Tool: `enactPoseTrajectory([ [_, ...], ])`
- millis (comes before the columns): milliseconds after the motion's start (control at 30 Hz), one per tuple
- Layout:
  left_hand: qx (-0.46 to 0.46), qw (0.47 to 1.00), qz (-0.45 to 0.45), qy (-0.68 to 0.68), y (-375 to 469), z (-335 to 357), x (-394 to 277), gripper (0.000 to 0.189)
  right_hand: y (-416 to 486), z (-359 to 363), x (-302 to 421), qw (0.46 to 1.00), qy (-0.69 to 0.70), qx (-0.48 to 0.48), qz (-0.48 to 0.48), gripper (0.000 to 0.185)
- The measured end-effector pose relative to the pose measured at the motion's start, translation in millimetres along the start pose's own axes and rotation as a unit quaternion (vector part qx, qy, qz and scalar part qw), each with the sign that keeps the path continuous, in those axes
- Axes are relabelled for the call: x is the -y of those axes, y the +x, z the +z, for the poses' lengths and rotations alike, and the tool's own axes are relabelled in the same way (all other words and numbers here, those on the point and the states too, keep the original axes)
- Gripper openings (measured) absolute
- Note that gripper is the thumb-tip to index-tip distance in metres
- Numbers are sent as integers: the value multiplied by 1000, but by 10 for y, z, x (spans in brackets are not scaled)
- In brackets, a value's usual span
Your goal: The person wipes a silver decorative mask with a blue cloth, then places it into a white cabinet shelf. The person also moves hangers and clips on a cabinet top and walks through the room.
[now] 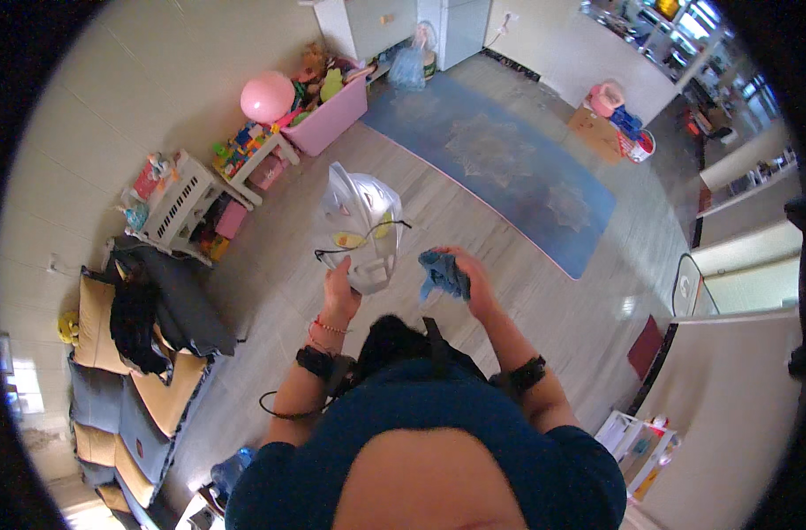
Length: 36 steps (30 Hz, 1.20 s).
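Observation:
In my left hand (342,295) is a silver toy mask (370,205) with yellow eyes and a raised crest. My fingers grip it by its lower edge, and a thin dark cord hangs across its front. A crumpled blue cloth (443,273) is bunched in my right hand (476,281). The cloth is apart from the mask, a short way to its right. Both things are held up over the floor in front of my body.
A blue patterned mat (496,152) lies on the wood-look floor (409,192). Along the left wall stand a pink toy bin (330,119), a pink balloon (267,97), a small table with building blocks (244,151), a white shelf (178,199) and a sofa (98,391). A cardboard box (592,132) sits beyond the mat.

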<state>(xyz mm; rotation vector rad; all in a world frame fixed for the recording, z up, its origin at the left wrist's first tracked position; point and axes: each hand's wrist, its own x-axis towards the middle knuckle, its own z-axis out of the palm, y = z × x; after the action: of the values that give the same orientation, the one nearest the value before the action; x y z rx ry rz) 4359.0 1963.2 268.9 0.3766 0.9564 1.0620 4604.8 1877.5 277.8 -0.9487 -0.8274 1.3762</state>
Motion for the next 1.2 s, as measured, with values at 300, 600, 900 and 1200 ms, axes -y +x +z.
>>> enactPoseTrajectory([
  [300,-27,999,35,-10,2232,1047,-151,38,2555,-656,28,953,-260,69,139,40],
  [600,132,986,-22,101,4329,2746,-590,49,4815,-1447,597,952,-276,-71,113,35],
  [900,-1,945,79,317,6420,3384,-1224,65,7324,-3323,1467,854,-488,122,134,30],
  [1200,7,870,48,491,7641,3687,-1301,25,9818,-3810,1785,822,-469,299,122,44],
])
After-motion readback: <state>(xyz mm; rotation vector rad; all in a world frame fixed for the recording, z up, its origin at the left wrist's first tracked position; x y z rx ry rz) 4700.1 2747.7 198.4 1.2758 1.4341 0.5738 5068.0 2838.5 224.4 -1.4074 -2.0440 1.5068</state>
